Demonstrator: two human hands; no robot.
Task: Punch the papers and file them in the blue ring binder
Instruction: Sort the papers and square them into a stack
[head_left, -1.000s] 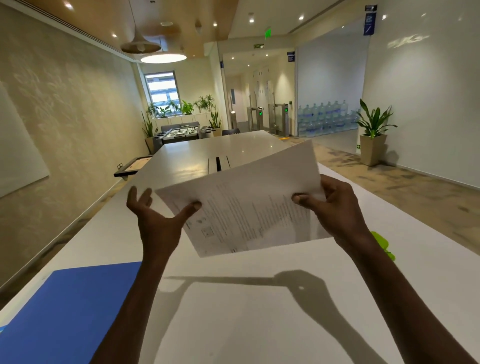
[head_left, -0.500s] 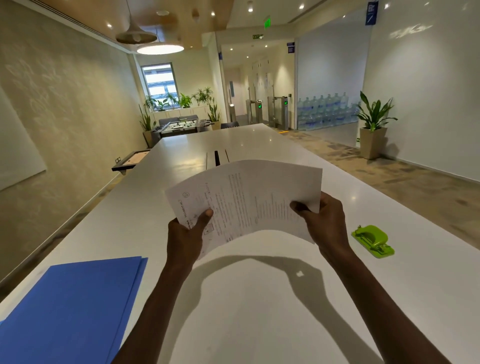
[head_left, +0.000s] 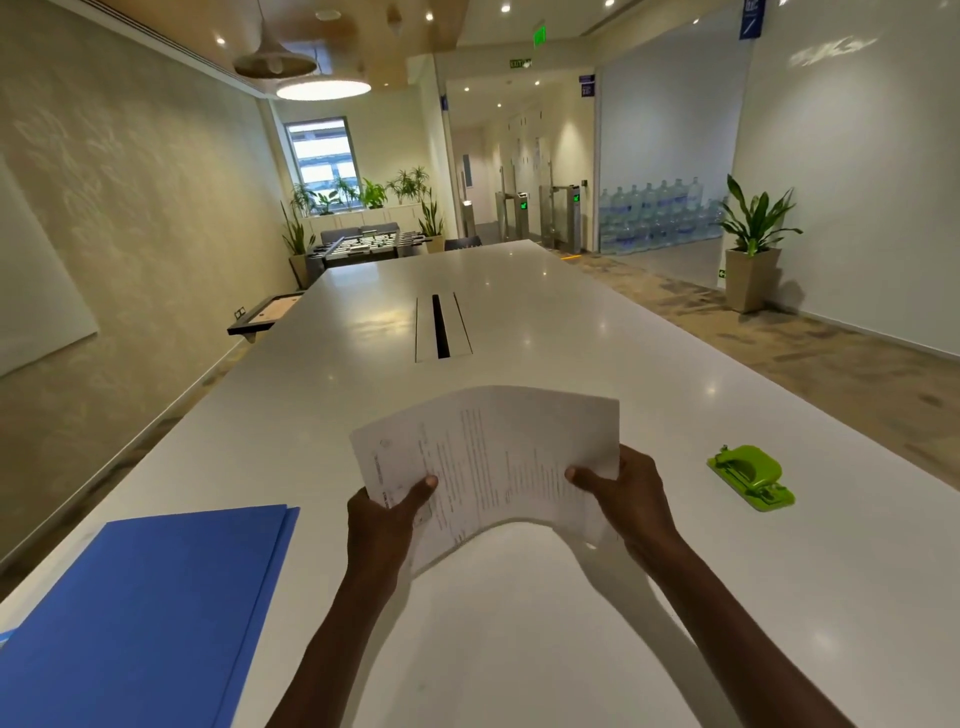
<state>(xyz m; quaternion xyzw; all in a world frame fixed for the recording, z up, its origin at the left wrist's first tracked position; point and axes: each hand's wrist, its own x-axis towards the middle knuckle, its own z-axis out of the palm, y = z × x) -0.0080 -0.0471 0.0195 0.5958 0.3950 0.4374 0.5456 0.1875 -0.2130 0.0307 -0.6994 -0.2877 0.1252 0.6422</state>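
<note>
Blue ring binder (head_left: 140, 613) lies closed near-left on white table (head_left: 519, 649). Left hand (head_left: 382, 525) and right hand (head_left: 631, 499) pinch bowed white printed papers (head_left: 498, 462) in midair. Green hole punch (head_left: 750, 477) right, apart. Risk: uneven edges, holes misalign.

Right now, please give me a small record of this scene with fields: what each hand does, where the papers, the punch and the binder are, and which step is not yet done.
left hand: grips the near left corner of the papers
right hand: grips the papers' right edge
papers: held above the table, bowed upward in the middle
punch: green, on the table right of the right hand, untouched
binder: blue, closed, flat on the table at near left
not yet done: punching and filing
</note>
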